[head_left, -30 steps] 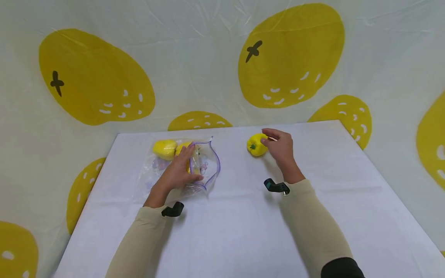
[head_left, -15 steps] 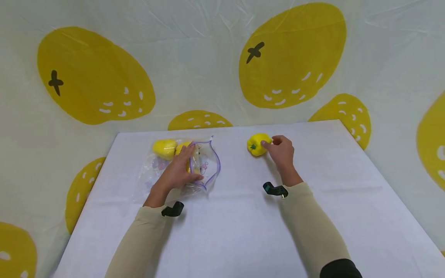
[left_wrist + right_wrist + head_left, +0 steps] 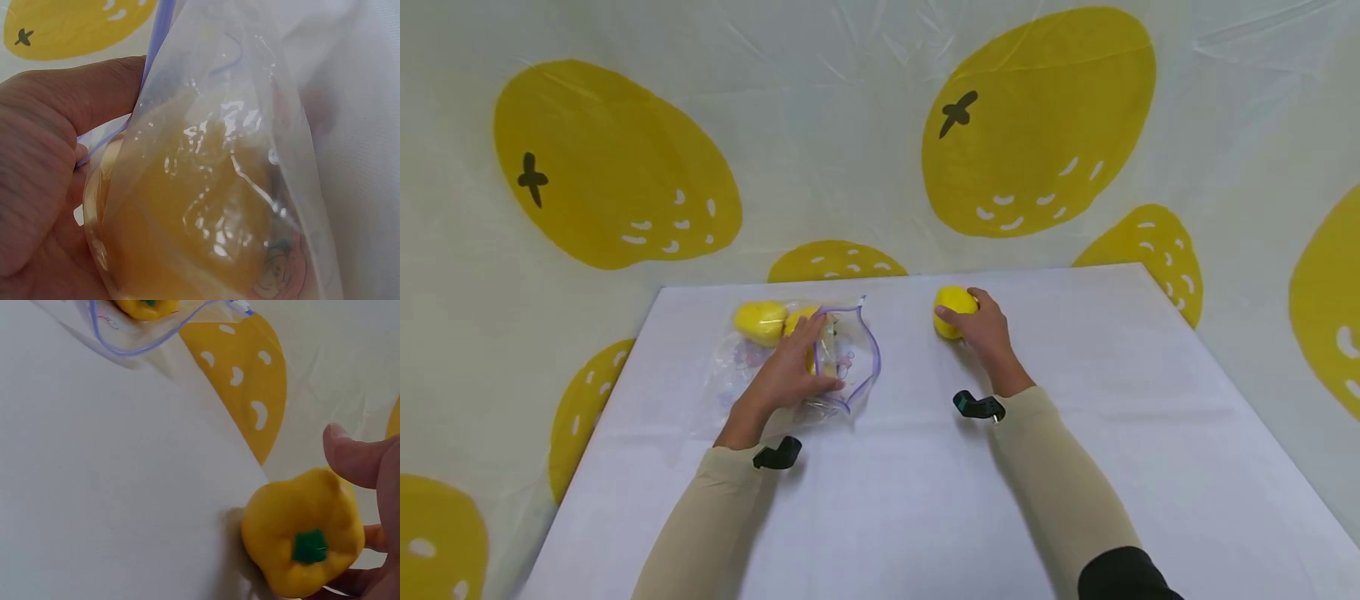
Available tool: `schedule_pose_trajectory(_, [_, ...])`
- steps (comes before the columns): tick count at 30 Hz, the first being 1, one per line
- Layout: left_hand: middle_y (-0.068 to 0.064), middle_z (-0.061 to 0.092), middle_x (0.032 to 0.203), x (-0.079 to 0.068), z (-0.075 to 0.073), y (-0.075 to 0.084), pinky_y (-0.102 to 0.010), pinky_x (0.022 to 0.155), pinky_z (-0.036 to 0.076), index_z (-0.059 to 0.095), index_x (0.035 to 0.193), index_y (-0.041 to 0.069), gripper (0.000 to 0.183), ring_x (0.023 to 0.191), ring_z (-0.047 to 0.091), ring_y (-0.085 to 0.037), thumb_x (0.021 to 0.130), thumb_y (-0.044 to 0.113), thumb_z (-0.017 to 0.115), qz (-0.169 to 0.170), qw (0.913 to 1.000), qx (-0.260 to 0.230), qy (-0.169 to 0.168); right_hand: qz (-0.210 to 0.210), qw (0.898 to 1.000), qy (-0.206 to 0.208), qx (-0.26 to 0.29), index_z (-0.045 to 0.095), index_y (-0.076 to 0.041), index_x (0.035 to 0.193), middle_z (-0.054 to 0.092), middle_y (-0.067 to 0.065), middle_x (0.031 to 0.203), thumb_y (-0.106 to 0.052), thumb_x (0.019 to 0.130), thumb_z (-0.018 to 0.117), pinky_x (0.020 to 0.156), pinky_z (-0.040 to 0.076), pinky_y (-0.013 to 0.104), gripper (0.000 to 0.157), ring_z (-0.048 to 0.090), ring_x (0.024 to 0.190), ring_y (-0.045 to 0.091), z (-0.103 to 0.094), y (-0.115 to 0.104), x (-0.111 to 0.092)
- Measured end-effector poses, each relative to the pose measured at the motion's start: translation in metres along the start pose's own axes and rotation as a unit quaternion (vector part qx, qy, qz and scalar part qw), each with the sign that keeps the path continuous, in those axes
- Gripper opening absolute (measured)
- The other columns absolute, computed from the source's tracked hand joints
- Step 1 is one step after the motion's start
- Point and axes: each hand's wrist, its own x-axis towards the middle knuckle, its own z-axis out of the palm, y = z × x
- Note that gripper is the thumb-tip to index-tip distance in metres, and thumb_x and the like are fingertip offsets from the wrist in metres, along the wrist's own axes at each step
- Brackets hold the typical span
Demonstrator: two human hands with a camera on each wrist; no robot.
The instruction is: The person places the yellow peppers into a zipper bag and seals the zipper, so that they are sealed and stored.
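Note:
A clear zip-top bag (image 3: 850,375) with a purple seal lies on the left of the white table, its mouth facing right. Yellow bell peppers (image 3: 762,322) sit inside it; one big yellow shape (image 3: 175,212) fills the left wrist view behind the film. My left hand (image 3: 790,371) holds the bag at its mouth, thumb and fingers spread along the purple seal. Farther right, my right hand (image 3: 987,333) grips another yellow bell pepper (image 3: 953,308) between thumb and fingers. Its green stem (image 3: 309,547) shows in the right wrist view.
The white tabletop (image 3: 910,483) spreads under both arms, its back edge just behind the pepper. A white sheet printed with large yellow fruit (image 3: 1037,125) hangs behind the table. A stretch of tabletop separates the bag from the right hand.
My right hand has moved left and closed its thumb and fingers on the pepper, which has turned so its stem no longer shows in the head view. The left hand stays at the bag.

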Motion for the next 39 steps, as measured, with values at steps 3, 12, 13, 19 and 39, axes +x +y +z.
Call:
schedule_pose_trajectory(3, [0.0, 0.01, 0.178, -0.001, 0.001, -0.001, -0.063, 0.131, 0.012, 0.01, 0.169, 0.027, 0.115, 0.166, 0.002, -0.031, 0.084, 0.038, 0.087, 0.003, 1.0, 0.0, 0.0, -0.005, 1.0, 0.018, -0.022, 0.032, -0.016, 0.163, 0.043, 0.016, 0.162, -0.044, 0.092, 0.077, 0.12, 0.044, 0.054, 0.089, 0.046, 0.139, 0.038, 0.007, 0.001, 0.001])
schedule_pose_trajectory(12, [-0.006, 0.009, 0.178, -0.002, -0.002, -0.001, -0.064, 0.131, 0.012, 0.009, 0.17, 0.024, 0.116, 0.166, 0.001, -0.034, 0.084, 0.036, 0.087, 0.015, 0.9999, 0.007, -0.001, -0.021, 0.997, 0.073, -0.007, 0.044, 0.0, 0.148, 0.054, 0.021, 0.15, -0.037, 0.089, 0.081, 0.116, 0.05, 0.05, 0.079, 0.053, 0.133, 0.038, 0.009, 0.0, -0.006])
schedule_pose_trajectory(13, [-0.006, 0.008, 0.178, -0.001, -0.003, -0.001, -0.064, 0.131, 0.012, 0.009, 0.17, 0.024, 0.116, 0.166, 0.001, -0.034, 0.084, 0.036, 0.087, 0.015, 0.9999, 0.007, 0.0, -0.022, 0.997, 0.073, -0.004, 0.045, 0.0, 0.148, 0.054, 0.021, 0.151, -0.036, 0.089, 0.082, 0.116, 0.05, 0.05, 0.079, 0.053, 0.133, 0.038, 0.008, 0.0, -0.006])
schedule_pose_trajectory(19, [-0.007, 0.007, 0.178, 0.0, -0.002, -0.002, -0.065, 0.13, 0.011, 0.007, 0.17, 0.027, 0.117, 0.166, 0.0, -0.035, 0.084, 0.039, 0.087, 0.01, 0.9999, 0.008, -0.001, -0.033, 0.998, 0.052, 0.009, 0.047, 0.001, 0.148, 0.054, 0.022, 0.151, -0.031, 0.089, 0.082, 0.117, 0.048, 0.05, 0.076, 0.053, 0.134, 0.039, 0.003, -0.004, -0.009])
schedule_pose_trajectory(39, [-0.001, 0.007, 0.178, 0.005, -0.001, 0.002, -0.063, 0.131, 0.01, 0.007, 0.169, 0.028, 0.115, 0.166, -0.001, -0.031, 0.086, 0.041, 0.085, -0.008, 0.9999, 0.008, -0.007, -0.069, 0.998, -0.001, 0.006, 0.048, 0.001, 0.148, 0.056, 0.021, 0.149, -0.027, 0.092, 0.081, 0.119, 0.047, 0.048, 0.07, 0.054, 0.129, 0.037, -0.002, -0.006, -0.011])
